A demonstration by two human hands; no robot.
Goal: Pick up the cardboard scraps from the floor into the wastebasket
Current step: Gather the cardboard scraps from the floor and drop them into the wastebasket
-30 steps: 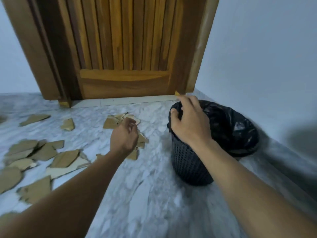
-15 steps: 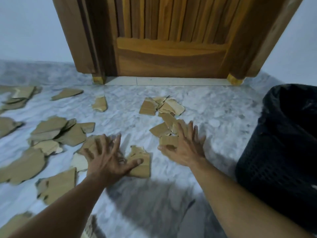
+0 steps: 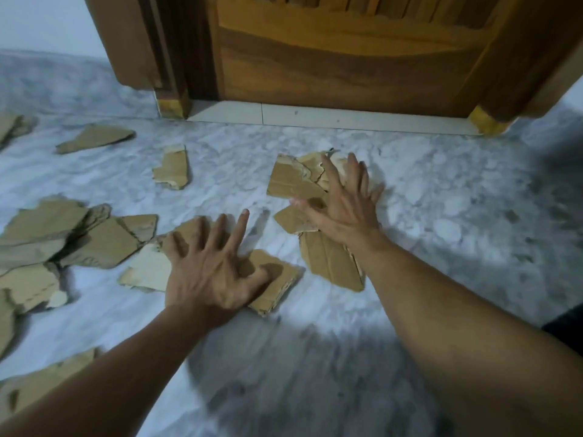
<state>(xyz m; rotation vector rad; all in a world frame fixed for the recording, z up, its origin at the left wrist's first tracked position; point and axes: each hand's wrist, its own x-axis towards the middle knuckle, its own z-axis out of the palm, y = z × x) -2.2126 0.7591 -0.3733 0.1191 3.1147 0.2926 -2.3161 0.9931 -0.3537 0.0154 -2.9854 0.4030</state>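
Two bare hands are shown pressed flat over cardboard scraps on a grey-white marble floor (image 3: 441,190), in front of a wooden door (image 3: 347,58).

The left hand (image 3: 211,272) is laid palm down, its fingers (image 3: 241,225) spread wide and extended. The thumb and the heel of the palm are set on a brown scrap (image 3: 277,285), while the outer fingers are rested over a pale scrap (image 3: 148,272) and the edge of the neighbouring pieces. Nothing is gripped; the scraps are only covered and touched from above.

The right hand (image 3: 344,209) is likewise held open, with fingers (image 3: 331,175) fanned apart across a small overlapping pile of scraps (image 3: 293,184) nearer the door. The thumb is placed on a lower piece of that pile, and a longer scrap (image 3: 328,263) is seen lying partly under the wrist. No piece is closed upon; whether any is lifted off the floor cannot be told.

Further scraps are left loose on the floor: a single piece (image 3: 173,168) between the two hands' groups and the door, a flat one (image 3: 94,138) farther left, a large heap (image 3: 63,238) at the left edge, and one more (image 3: 41,383) beside the left forearm.

Of the wastebasket (image 3: 568,329), only a dark edge is visible at the right margin, behind the right forearm.
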